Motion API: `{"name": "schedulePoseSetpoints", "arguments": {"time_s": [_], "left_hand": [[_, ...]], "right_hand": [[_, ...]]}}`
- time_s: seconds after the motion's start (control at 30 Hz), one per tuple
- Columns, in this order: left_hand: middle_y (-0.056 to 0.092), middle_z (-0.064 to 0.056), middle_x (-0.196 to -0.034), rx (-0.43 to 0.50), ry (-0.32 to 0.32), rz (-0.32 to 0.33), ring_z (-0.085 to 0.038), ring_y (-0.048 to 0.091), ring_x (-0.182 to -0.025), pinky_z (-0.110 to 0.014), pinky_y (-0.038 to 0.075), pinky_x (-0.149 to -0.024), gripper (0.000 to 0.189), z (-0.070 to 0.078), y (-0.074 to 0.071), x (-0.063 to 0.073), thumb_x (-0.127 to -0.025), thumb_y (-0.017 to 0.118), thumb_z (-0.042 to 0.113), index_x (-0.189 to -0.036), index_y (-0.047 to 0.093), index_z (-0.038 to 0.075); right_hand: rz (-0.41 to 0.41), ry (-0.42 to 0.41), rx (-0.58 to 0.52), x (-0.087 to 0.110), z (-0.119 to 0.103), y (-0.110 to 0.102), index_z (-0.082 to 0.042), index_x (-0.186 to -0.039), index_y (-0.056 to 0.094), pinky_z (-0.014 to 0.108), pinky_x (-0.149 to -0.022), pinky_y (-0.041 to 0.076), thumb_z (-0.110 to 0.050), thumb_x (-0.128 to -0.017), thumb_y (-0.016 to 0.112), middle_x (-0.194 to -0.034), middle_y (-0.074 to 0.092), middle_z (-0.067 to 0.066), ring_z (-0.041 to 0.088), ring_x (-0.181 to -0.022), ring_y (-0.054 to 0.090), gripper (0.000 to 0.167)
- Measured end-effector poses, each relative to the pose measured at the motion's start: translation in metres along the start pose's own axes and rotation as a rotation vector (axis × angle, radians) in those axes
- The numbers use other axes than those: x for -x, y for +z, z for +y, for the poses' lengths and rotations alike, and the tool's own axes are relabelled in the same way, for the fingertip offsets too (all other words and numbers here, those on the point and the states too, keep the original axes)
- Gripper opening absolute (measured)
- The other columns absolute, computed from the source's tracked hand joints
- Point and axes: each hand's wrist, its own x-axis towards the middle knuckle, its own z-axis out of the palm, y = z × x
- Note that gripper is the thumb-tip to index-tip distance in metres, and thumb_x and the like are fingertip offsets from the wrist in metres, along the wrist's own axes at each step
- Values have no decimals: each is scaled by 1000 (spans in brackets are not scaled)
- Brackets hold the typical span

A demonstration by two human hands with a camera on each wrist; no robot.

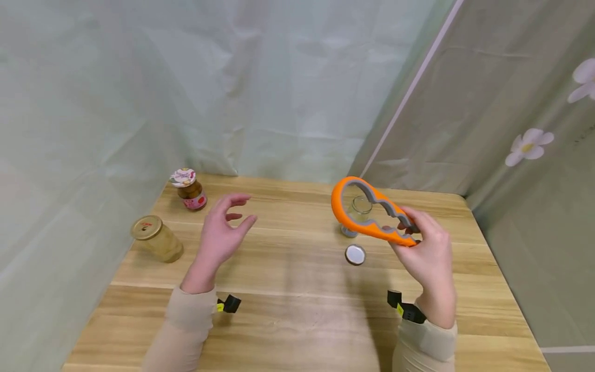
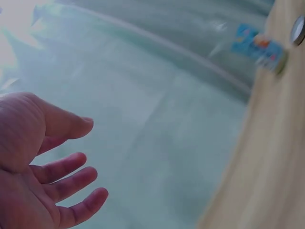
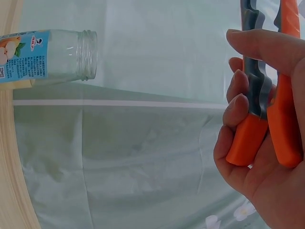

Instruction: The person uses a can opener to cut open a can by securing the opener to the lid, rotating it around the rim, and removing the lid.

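My right hand (image 1: pixel 429 248) grips the handle ends of an orange and grey jar opener (image 1: pixel 346 209), held up over the right part of the table. In the right wrist view the fingers curl round both orange handles (image 3: pixel 245 140). Beyond the opener's loop stands a lidless glass jar (image 3: pixel 64 57) with a blue label. Its likely lid, a round cap (image 1: pixel 355 254), lies white side up just in front of the jar. My left hand (image 1: pixel 223 232) hovers with fingers spread and thumb apart, holding nothing. Nearest to it are a jar with a gold lid (image 1: pixel 160 240) and a pink-labelled jar (image 1: pixel 191 191).
The wooden table (image 1: pixel 297 315) runs up to a pale curtain (image 1: pixel 279 93) at the back. More curtain hangs at both sides, with printed flowers (image 1: pixel 529 147) on the right.
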Motion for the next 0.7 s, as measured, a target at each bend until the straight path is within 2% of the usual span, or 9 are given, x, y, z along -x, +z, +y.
{"name": "schedulePoseSetpoints", "arguments": {"time_s": [0.13, 0.23, 0.4, 0.57, 0.7], "left_hand": [[68, -12, -126, -24, -27, 104, -24, 63, -117, -38, 56, -96, 41, 4, -41, 5, -93, 81, -2, -131, 66, -1], [68, -5, -125, -10, -65, 221, -18, 62, -115, -25, 53, -94, 42, 7, -72, 9, -91, 81, -4, -131, 67, -2], [69, -2, -126, 48, -142, 415, -14, 63, -116, -19, 52, -89, 47, 2, -116, 12, -89, 82, -5, -133, 69, 5], [70, -7, -126, 192, -186, 557, -19, 63, -115, -18, 52, -86, 48, -8, -147, 16, -86, 82, -8, -131, 71, 3], [69, -5, -127, 246, -233, 590, -17, 62, -116, -16, 50, -85, 50, -16, -162, 19, -85, 85, -6, -132, 71, 6]], "right_hand": [[-11, 7, 3, 1, 0, 1, -7, -118, 79, 8, -62, 50, -3, -75, 95, -90, 73, 4, 18, -76, 65, 46], [-11, 12, 5, 0, 0, 1, -6, -118, 79, 8, -63, 49, -3, -75, 95, -90, 73, 5, 20, -76, 66, 46], [-6, 11, 6, -1, 0, 0, -6, -118, 79, 7, -66, 48, -4, -76, 95, -90, 73, 5, 23, -76, 67, 45], [-12, 0, 5, -1, -1, 1, -7, -118, 79, 8, -65, 49, -5, -76, 96, -90, 74, 4, 20, -76, 66, 46], [-4, -6, 5, 0, 0, 1, -6, -117, 79, 8, -66, 49, -4, -75, 96, -90, 74, 5, 20, -76, 66, 46]]}}
